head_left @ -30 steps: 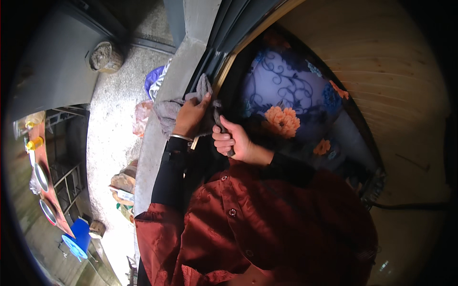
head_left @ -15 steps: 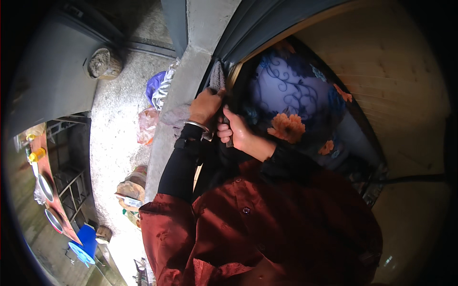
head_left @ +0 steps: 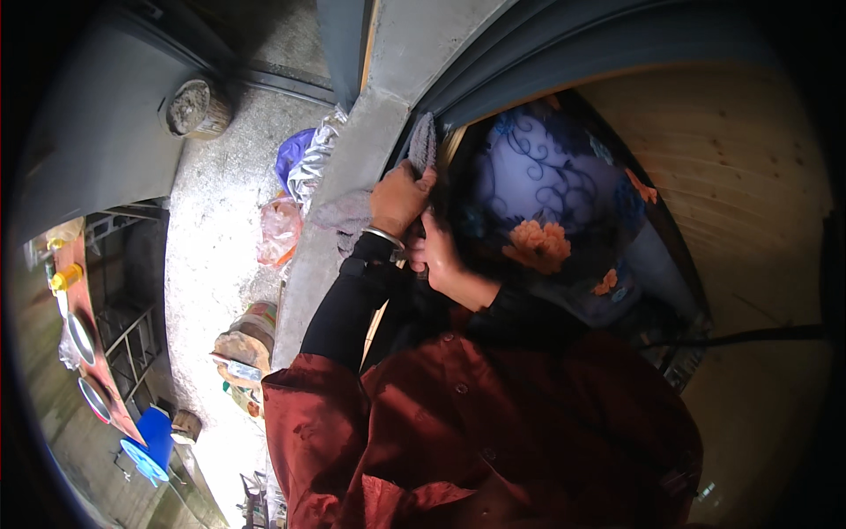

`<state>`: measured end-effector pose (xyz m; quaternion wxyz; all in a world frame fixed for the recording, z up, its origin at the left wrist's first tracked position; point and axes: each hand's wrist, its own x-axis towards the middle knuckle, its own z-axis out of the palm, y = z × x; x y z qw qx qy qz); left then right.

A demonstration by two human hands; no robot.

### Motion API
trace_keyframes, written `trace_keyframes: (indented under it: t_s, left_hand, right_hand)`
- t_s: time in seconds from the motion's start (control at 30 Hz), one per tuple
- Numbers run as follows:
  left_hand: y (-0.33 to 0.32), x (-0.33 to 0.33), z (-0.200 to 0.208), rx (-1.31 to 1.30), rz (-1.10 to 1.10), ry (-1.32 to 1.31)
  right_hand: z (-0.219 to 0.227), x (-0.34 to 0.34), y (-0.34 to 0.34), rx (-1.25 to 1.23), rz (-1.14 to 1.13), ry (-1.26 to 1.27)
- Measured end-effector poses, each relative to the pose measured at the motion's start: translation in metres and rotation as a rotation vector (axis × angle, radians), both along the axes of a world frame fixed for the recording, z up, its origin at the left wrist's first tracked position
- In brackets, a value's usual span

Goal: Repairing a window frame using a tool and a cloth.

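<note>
Head view: right hand (head_left: 448, 264) now tucks close under left hand (head_left: 399, 198), right of concrete ledge (head_left: 366, 150); work seemingly concentrates on one spot. Left hand grips grey cloth (head_left: 424, 141), loose end draped over ledge, tip at ledge's right. Right hand curled; grasp hidden, cannot tell. Second ago: hands farther apart, dark handle plain in right.

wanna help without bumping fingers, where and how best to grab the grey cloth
Probably by the loose, bunched end of the grey cloth, coming from the left over the grey ledge. That end sticks out left of the left grip, while the narrow upper end stands close beside the dark frame, leaving little room.
</note>
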<state>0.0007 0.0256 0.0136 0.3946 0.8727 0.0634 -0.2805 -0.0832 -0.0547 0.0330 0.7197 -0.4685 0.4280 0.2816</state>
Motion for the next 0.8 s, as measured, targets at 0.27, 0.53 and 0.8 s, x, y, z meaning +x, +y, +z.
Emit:
trace_keyframes:
  t_s: [0.27,0.53,0.8]
  left_hand:
    - [0.008,0.003,-0.006,-0.129,-0.002,-0.074]
    - [0.037,0.052,0.009,-0.475,-0.001,0.236]
    - [0.046,0.06,0.018,-0.454,-0.11,0.198]
  right_hand:
    - [0.011,-0.002,0.014,0.066,-0.131,-0.053]
    - [0.041,0.045,0.032,0.494,-0.208,-0.019]
    - [0.065,0.047,0.047,0.51,-0.246,-0.125]
